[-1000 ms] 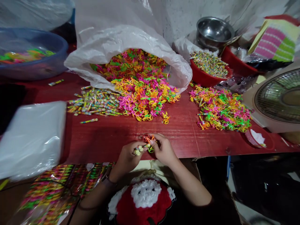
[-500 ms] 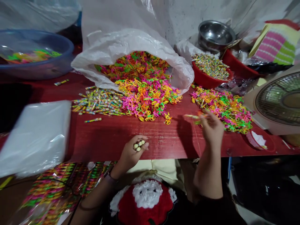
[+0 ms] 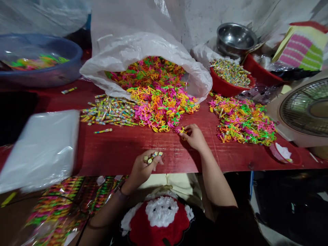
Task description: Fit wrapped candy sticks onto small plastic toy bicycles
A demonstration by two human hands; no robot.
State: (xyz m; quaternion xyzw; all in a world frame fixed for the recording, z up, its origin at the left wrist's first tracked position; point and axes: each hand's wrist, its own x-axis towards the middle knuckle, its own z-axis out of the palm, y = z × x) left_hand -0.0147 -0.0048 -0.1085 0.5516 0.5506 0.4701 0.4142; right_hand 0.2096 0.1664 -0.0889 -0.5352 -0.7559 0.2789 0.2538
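Note:
My left hand (image 3: 143, 165) is closed around several thin patterned sticks (image 3: 153, 157), their pale round ends pointing up past the thumb. To its right and farther out, my right hand (image 3: 194, 137) pinches a small yellow plastic piece (image 3: 183, 131) with rings, and a magenta one lies beside the fingertips. Just beyond is a heap of bright plastic pieces (image 3: 164, 111) in pink, yellow, orange and green, spilling out of a large white plastic bag (image 3: 197, 77). A pile of similar patterned sticks (image 3: 110, 111) lies left of the heap.
Another multicoloured heap (image 3: 247, 121) lies right, beside a fan (image 3: 307, 106) and a small red basket (image 3: 280, 153). Behind it stands a red bowl (image 3: 222, 85) of sticks. A stack of clear plastic bags (image 3: 46, 143) covers the table's left, with a blue basin (image 3: 64, 70) behind.
My right hand has moved left from beside the right-hand heap to the central heap's edge. The stick it held is gone from it, and it now grips a yellow piece.

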